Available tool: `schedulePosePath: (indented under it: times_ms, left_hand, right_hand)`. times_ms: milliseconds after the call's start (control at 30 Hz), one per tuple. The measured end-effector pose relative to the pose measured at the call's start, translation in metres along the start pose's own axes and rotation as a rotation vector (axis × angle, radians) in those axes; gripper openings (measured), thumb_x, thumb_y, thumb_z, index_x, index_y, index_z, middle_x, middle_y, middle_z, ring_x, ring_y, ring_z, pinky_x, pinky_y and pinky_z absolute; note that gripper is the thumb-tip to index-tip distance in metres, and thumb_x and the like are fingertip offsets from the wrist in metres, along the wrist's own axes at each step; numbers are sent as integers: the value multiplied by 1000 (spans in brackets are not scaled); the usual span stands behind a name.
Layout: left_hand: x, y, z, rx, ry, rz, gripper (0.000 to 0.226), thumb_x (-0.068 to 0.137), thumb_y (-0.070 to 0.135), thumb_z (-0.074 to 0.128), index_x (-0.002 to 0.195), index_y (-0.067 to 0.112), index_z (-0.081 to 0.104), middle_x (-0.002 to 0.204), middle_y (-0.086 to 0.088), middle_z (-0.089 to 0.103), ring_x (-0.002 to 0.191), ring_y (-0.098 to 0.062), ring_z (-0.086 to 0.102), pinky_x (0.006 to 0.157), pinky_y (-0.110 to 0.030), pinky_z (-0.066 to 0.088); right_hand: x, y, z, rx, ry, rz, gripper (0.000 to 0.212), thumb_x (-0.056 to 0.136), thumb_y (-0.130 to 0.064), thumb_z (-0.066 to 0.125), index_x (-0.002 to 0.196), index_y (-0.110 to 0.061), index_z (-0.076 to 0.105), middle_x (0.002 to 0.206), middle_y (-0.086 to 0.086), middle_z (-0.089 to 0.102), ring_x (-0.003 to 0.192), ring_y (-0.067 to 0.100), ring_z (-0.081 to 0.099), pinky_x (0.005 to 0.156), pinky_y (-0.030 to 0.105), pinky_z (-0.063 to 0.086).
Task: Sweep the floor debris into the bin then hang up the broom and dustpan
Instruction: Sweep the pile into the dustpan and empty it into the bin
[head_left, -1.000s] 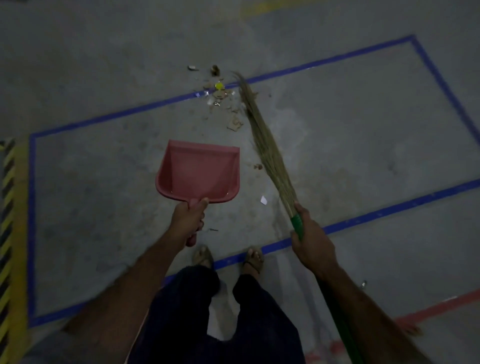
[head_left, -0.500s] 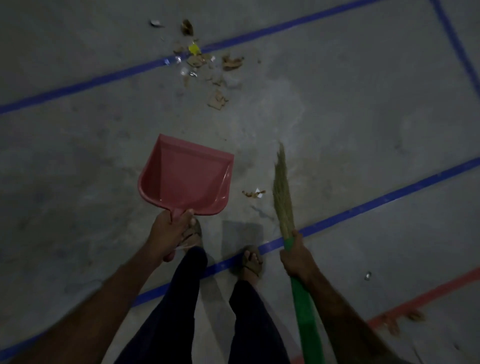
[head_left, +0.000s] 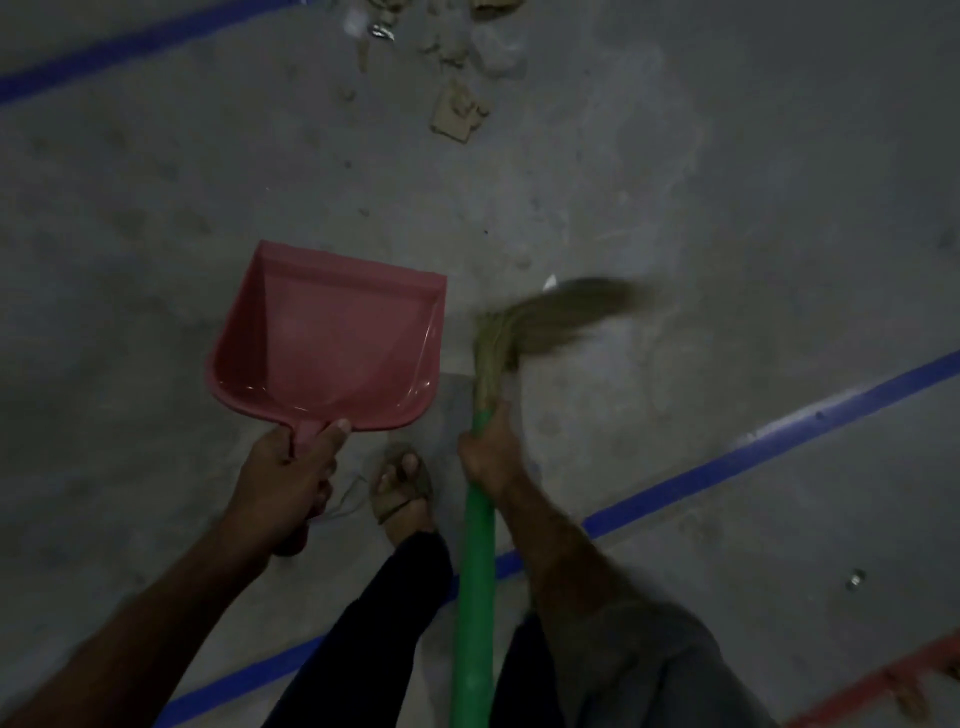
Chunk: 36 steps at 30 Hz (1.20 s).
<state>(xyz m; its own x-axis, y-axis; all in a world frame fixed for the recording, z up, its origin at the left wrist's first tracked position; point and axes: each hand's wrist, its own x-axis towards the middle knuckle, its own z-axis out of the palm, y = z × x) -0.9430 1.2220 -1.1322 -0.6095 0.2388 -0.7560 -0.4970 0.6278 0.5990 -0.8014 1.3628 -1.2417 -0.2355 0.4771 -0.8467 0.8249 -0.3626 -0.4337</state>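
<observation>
Concrete floor marked with blue tape lines. Dustpan, red, held clear of the floor; left hand clamped on its handle. Broom just right of the dustpan; right hand clamped on the green shaft, bristles bent rightward, blurred. Debris lies well beyond the dustpan's far edge

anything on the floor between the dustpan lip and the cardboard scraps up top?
Head view: mostly bare concrete floor between dustpan and cardboard scraps; only a few tiny specks.
</observation>
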Motion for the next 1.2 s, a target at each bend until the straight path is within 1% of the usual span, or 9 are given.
schedulePosePath:
  times_ms: [200, 267, 333, 467, 600, 767, 867, 1033, 1200]
  left_hand:
    - [44, 34, -50, -5, 30, 22, 28, 96, 29, 66, 80, 10, 52, 62, -9, 41, 42, -12, 34, 40, -19, 27]
    - [51, 46, -59, -31, 40, 22, 29, 96, 28, 66, 78, 11, 52, 60, -6, 42, 42, -12, 35, 39, -19, 27]
    - [54, 56, -67, -68, 41, 6, 30, 96, 30, 67, 76, 13, 51, 56, -2, 43, 43, -13, 36, 40, -19, 28]
    - [46, 74, -75, -153, 48, -57, 31, 96, 28, 66, 73, 14, 50, 56, -2, 42, 41, -12, 35, 40, -18, 28]
    - [33, 95, -77, -181, 33, -74, 30, 97, 24, 64, 74, 11, 51, 60, -7, 42, 40, -11, 34, 38, -16, 27]
    - [43, 119, -80, -184, -10, -68, 25, 97, 26, 65, 81, 11, 53, 60, -5, 44, 40, -12, 34, 40, -17, 26]
    - [66, 140, -76, -162, 3, -65, 27, 97, 26, 64, 79, 11, 51, 56, -2, 44, 39, -11, 34, 39, -17, 26]
    - [105, 186, -68, -163, -6, -47, 31, 99, 27, 62, 76, 14, 46, 58, -4, 37, 40, -12, 32, 40, -18, 24]
    - [140, 230, -57, -113, 24, -75, 32, 99, 27, 62, 75, 14, 45, 56, -2, 36, 39, -11, 33, 37, -17, 25]
  right_hand:
    - [38, -113, -51, -161, 81, -272, 63, 94, -15, 56, 149, -22, 26, 124, 9, 56, 97, 27, 58, 79, 28, 43]
    - [30, -124, -87, -289, 122, -317, 66, 98, -21, 56, 153, -24, 20, 121, 2, 52, 91, 23, 58, 78, 27, 44]
    - [8, -125, -121, -413, 153, -408, 68, 98, -22, 57, 154, -23, 20, 121, 4, 56, 90, 21, 59, 78, 29, 47]
    - [-35, -111, -161, -649, 235, -467, 65, 98, -31, 55, 153, -33, 21, 119, 6, 58, 91, 20, 62, 78, 42, 56]
    - [-56, -126, -157, -825, 302, -451, 67, 98, -32, 52, 151, -43, 13, 101, 6, 51, 71, 19, 54, 61, 46, 56]
    - [-37, -184, -135, -889, 375, -558, 75, 98, -18, 49, 154, -46, 7, 96, 4, 42, 61, 17, 46, 51, 40, 53]
    - [-9, -225, -129, -887, 394, -623, 75, 98, -17, 47, 153, -49, 8, 98, 4, 41, 63, 19, 46, 51, 37, 50]
    - [38, -293, -131, -872, 346, -692, 77, 96, -17, 51, 154, -48, 10, 94, 3, 41, 61, 20, 45, 50, 33, 46]
    - [66, -326, -148, -847, 263, -672, 75, 97, -19, 52, 154, -48, 12, 94, 0, 43, 64, 17, 46, 51, 34, 48]
